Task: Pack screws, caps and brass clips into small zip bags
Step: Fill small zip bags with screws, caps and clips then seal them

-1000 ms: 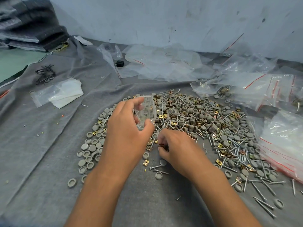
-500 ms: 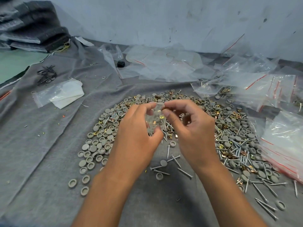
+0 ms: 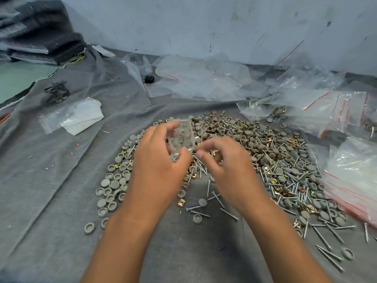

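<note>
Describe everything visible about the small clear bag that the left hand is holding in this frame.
The small zip bag is clear, thin plastic, held roughly upright above the heap of parts. The left hand grips it, fingers curled behind its upper part and thumb pressing near its lower end. A few grey caps show through the plastic. The right hand, blurred, has its fingertips just beside the bag's lower right corner; contact cannot be told.

A grey cloth [image 3: 61, 190] carries a central heap of caps [image 3: 114, 183], screws [image 3: 326, 237] and brass clips [image 3: 181, 202], with zip bags [image 3: 346, 176] along its right edge.
</note>
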Action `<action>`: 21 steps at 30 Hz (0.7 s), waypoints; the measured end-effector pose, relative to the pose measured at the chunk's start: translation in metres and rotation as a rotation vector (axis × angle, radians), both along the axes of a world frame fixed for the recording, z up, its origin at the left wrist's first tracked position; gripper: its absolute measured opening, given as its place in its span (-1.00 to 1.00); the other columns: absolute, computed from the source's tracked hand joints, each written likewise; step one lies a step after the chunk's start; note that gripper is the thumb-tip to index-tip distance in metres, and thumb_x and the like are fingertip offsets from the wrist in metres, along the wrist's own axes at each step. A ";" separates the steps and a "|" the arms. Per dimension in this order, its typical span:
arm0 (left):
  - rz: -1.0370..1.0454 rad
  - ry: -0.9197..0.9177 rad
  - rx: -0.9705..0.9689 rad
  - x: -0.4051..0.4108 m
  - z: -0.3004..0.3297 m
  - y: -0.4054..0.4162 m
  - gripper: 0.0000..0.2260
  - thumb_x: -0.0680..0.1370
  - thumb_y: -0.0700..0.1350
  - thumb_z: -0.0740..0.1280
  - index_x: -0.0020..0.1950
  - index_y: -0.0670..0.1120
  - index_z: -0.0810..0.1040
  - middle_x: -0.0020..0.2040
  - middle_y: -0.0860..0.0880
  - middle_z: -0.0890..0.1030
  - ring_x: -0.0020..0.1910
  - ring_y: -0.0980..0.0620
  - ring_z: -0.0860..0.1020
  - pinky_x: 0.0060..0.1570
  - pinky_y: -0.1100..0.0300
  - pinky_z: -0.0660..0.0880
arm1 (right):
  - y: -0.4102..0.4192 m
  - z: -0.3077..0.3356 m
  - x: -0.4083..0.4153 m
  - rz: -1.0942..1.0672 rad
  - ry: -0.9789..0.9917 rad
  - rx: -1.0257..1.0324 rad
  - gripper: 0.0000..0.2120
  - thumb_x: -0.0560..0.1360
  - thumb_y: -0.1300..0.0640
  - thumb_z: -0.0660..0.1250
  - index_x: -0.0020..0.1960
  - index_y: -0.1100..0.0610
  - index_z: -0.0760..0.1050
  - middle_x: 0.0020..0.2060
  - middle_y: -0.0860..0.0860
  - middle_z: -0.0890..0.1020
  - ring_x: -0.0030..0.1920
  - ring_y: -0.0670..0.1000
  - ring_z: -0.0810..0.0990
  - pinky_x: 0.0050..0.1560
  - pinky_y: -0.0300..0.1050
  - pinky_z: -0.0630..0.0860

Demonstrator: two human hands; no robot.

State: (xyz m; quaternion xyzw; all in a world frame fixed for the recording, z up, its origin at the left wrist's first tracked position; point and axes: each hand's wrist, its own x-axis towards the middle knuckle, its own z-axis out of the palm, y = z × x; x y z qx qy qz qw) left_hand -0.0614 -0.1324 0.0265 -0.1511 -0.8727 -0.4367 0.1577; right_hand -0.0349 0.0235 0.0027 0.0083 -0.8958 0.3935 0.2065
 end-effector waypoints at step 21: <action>0.010 -0.010 -0.014 0.000 0.000 -0.001 -0.55 0.49 -0.13 0.41 0.37 0.06 0.49 0.06 0.17 0.52 -0.11 0.17 0.49 -0.07 0.51 0.34 | -0.006 -0.028 0.006 0.183 -0.319 0.419 -0.86 0.57 -0.07 0.37 0.12 -0.14 0.54 0.02 -0.20 0.48 0.15 -0.09 0.42 -0.05 -0.12 0.33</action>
